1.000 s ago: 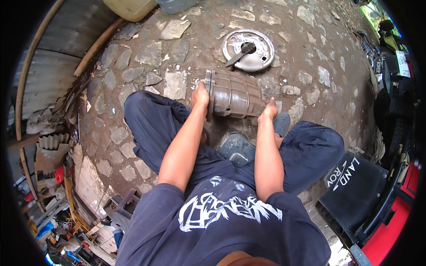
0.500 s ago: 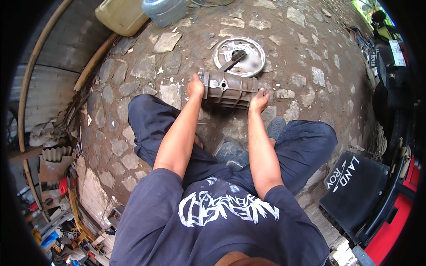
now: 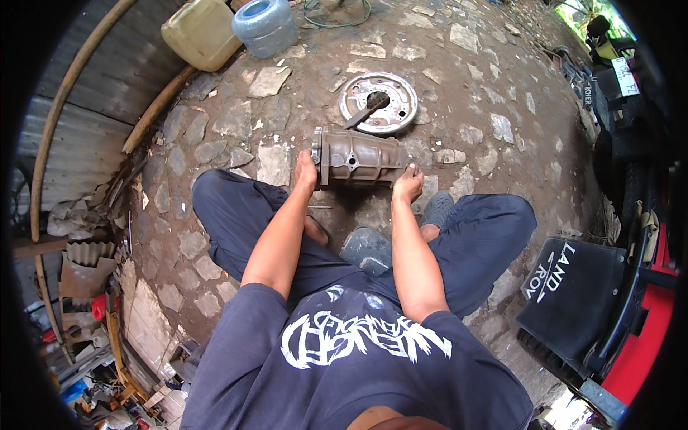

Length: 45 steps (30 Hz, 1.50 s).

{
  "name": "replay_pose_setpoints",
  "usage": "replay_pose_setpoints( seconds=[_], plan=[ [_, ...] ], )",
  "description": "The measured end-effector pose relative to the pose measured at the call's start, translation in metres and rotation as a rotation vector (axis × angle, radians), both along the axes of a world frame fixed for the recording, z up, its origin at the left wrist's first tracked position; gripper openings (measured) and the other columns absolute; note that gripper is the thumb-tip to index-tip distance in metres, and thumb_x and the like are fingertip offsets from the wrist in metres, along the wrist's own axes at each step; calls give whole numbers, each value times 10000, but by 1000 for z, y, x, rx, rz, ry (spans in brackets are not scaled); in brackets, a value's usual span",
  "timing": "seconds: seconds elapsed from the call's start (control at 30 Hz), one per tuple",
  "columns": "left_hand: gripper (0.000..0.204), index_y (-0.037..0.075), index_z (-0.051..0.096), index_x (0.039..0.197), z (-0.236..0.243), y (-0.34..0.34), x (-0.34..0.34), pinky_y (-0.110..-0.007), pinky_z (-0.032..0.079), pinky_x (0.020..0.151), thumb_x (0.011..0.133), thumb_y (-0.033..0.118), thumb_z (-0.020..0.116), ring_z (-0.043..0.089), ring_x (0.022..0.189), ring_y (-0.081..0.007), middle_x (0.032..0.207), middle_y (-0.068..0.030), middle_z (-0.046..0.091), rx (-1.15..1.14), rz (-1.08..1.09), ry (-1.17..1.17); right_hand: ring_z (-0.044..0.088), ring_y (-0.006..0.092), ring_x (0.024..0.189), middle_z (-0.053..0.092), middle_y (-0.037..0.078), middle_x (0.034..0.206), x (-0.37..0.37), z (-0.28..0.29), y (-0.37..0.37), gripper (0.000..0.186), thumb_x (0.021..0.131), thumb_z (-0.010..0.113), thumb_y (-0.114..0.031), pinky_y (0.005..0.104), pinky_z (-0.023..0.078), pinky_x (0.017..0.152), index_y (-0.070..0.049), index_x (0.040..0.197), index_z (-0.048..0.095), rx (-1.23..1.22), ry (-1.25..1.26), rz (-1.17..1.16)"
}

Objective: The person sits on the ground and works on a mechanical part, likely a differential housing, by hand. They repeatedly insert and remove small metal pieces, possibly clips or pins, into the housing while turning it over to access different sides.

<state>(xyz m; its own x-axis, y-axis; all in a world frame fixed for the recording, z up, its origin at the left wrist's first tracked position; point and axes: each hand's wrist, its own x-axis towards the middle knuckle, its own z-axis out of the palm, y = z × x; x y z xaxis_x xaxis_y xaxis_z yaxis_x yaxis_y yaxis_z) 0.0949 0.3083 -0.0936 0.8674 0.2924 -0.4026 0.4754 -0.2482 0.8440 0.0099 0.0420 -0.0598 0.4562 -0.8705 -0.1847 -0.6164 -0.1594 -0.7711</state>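
One jerrycan (image 3: 201, 34) and one jug (image 3: 266, 30) sit left of the left hand (image 3: 306, 170), its fingers clamped on one casing (image 3: 364, 158) between both hands, with one disc (image 3: 396, 109) bearing one bar (image 3: 362, 116) just beyond, then the right hand (image 3: 408, 183), fingers clamped on the narrow end, and one flap (image 3: 570, 297).

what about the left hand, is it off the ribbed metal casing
No, the left hand is against the flanged end of the ribbed metal casing.
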Motion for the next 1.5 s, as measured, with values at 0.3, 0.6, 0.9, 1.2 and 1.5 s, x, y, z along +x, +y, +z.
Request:
replay_pose_setpoints(
  seconds=[0.3, 0.6, 0.9, 1.2, 1.5],
  plan=[
    [925, 115, 630, 1440, 35, -38, -52, -482, 490, 1046, 950, 863, 392, 655, 1145, -288, 1265, -122, 719, -632, 60, 218, 697, 362, 1119, 728, 197, 1257, -28, -92, -65, 510, 1053, 594, -455, 498, 506, 1023, -8, 1281, 686, 727, -327, 10],
    [624, 155, 736, 1231, 10, 13, -66, -461, 573, 834, 974, 692, 551, 699, 897, -268, 1034, -82, 751, -625, 76, 213, 677, 298, 1079, 716, 140, 1259, -30, -95, -23, 530, 1020, 663, -447, 467, 514, 984, -2, 1308, 672, 798, -77, 35],
    [1087, 62, 293, 1636, -21, -13, -95, -608, 384, 1122, 859, 766, 581, 479, 1404, -416, 1597, -250, 429, -443, -2, 370, 662, 263, 955, 719, 107, 1121, -88, -62, -39, 370, 991, 712, -377, 430, 522, 909, -37, 1137, 719, 897, -185, -201],
    [772, 9, 575, 1463, 55, -41, -76, -459, 450, 1101, 955, 590, 589, 642, 1221, -346, 1351, -247, 660, 10, -262, 427, 685, 266, 1011, 731, 90, 1026, -88, -78, -69, 340, 1017, 699, -339, 439, 518, 916, -8, 1089, 720, 613, -113, -174],
    [644, 52, 549, 1491, 120, -82, -108, -560, 300, 1244, 988, 440, 659, 405, 1501, -405, 1577, -265, 462, 698, -682, -238, 741, 384, 1050, 785, 187, 1083, -49, 76, -86, 392, 948, 737, -432, 454, 542, 946, -112, 1170, 784, -17, -101, 353]
  ],
)
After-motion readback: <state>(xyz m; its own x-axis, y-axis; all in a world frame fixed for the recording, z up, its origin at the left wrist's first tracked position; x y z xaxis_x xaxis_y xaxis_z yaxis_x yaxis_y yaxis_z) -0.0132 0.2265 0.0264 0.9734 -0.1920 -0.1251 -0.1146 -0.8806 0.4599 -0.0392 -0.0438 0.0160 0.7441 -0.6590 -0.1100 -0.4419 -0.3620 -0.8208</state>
